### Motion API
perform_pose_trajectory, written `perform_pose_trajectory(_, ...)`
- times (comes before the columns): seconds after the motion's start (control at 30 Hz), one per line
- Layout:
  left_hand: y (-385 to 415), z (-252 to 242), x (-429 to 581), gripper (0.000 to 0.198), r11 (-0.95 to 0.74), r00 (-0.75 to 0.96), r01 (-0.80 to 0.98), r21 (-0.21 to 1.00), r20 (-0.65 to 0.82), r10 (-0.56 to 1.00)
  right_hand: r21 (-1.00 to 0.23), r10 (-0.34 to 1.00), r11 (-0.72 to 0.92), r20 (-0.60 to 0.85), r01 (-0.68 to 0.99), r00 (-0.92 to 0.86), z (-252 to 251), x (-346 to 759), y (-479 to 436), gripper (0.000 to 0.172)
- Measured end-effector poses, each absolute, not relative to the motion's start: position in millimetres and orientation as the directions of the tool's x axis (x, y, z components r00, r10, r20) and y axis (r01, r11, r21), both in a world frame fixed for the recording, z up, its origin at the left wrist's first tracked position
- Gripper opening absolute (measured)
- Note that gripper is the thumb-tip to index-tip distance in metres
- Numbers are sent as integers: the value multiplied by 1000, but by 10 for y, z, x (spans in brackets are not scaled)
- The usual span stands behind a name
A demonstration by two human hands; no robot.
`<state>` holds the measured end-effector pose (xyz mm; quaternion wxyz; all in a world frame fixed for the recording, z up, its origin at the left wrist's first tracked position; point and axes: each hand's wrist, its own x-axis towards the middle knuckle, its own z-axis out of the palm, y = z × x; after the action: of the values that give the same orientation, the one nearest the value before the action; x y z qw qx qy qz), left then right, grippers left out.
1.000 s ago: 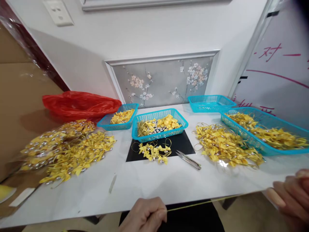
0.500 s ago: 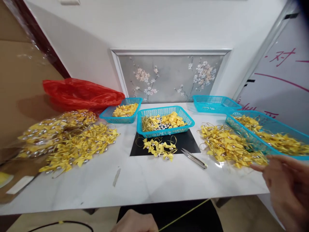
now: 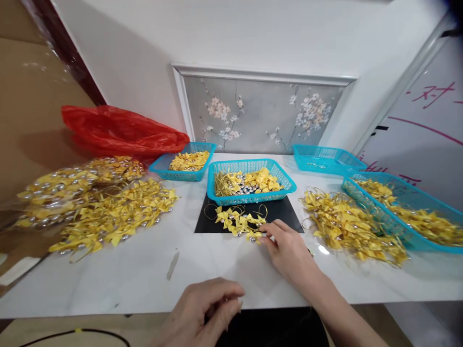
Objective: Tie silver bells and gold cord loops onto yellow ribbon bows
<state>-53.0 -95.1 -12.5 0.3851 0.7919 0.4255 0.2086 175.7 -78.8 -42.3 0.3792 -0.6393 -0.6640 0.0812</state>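
My left hand is above the table's front edge, its thumb and forefinger closed together. Whatever may be between them is too small or hidden to make out. My right hand reaches to the right end of a small cluster of yellow ribbon flowers with silver beads, its fingertips curled in at the cluster's edge. Whether they grip a flower cannot be made out. The cluster lies partly on a black mat. Under my right hand, the thread snips are mostly covered, only one end showing.
Behind the cluster stands a blue basket of flowers and beads. A flower heap lies left, another right. Further blue baskets stand behind and to the right. A red plastic bag rests at back left.
My right hand has swung from the far right to the cluster in the middle. My left hand has risen into fuller view. The thin yellow-green cord near it no longer shows.
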Motion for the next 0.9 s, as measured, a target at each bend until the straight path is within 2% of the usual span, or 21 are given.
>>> perform_pose_trajectory(0.13, -889, -151, -453, 23, -219, 478, 483, 848, -46, 877, -579, 893, 214, 443, 786, 83, -467, 1754, -777, 19)
perform_pose_trajectory(0.23, -840, -165, -367, 22, -115, 419, 380, 918, -60, 906, -593, 863, 279, 499, 756, 73, -430, 1770, -911, 20)
perform_pose_trajectory(0.37, -828, -170, -212, 42, -78, 360, 171, 982, 12, 933, -603, 820, 379, 571, 702, 48, -264, 1749, -1212, 16)
perform_pose_trajectory(0.43, -848, -152, -142, 47, -127, 405, 112, 986, 71, 912, -589, 785, 448, 619, 673, 20, -162, 1723, -1360, 16)
perform_pose_trajectory(0.53, -894, -86, -78, 34, -249, 443, 131, 960, 167, 881, -544, 730, 519, 684, 659, -11, -52, 1697, -1517, 20)
perform_pose_trajectory(0.6, -922, -22, -63, 26, -377, 461, 122, 918, 284, 841, -502, 700, 544, 714, 672, -33, -31, 1696, -1573, 24)
perform_pose_trajectory(0.77, -945, 94, -92, 28, -614, 527, 3, 789, 521, 672, -366, 609, 563, 790, 741, -72, -100, 1708, -1624, 30)
perform_pose_trajectory(0.9, -937, 95, -147, 30, -715, 522, 23, 699, 602, 604, -389, 614, 575, 786, 720, -66, -108, 1697, -1645, 25)
